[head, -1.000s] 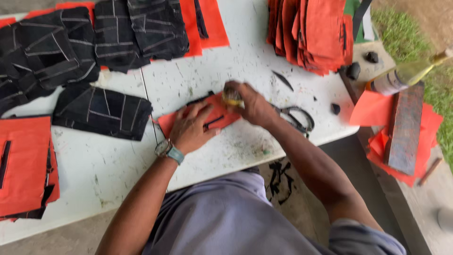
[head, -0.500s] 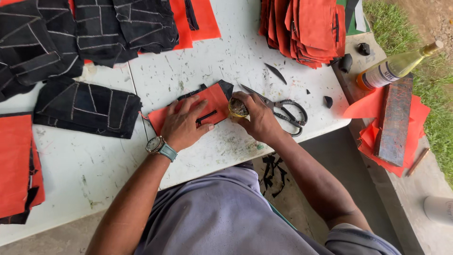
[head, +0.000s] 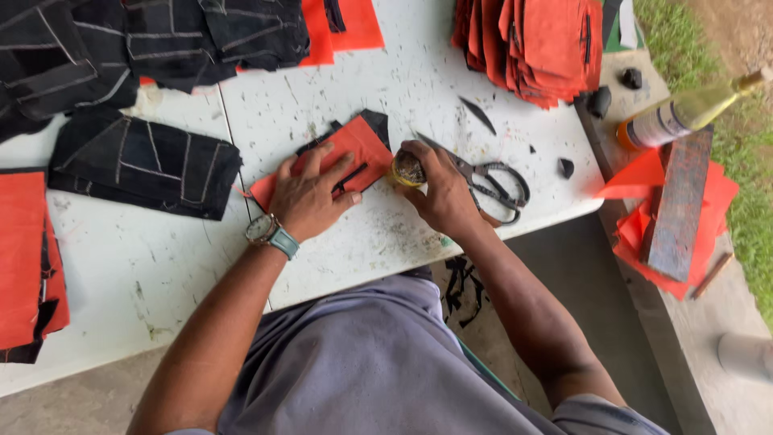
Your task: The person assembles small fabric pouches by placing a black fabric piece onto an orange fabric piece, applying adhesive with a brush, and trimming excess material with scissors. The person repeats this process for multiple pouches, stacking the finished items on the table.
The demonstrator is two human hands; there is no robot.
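My left hand lies flat on a red fabric piece with black trim, pressing it onto the white table. A watch with a teal strap sits on that wrist. My right hand grips a small round yellowish container just right of the red piece. Black-handled scissors lie on the table beside my right hand, partly under it.
A stack of red pieces stands at the back right. Black stitched fabric pieces lie at the left, more red fabric at the far left edge. A bottle and a wooden block rest on red cloth at the right.
My right hand with the small container has slid down and to the right, off the red piece and next to the scissors. The left hand keeps pressing the fabric.
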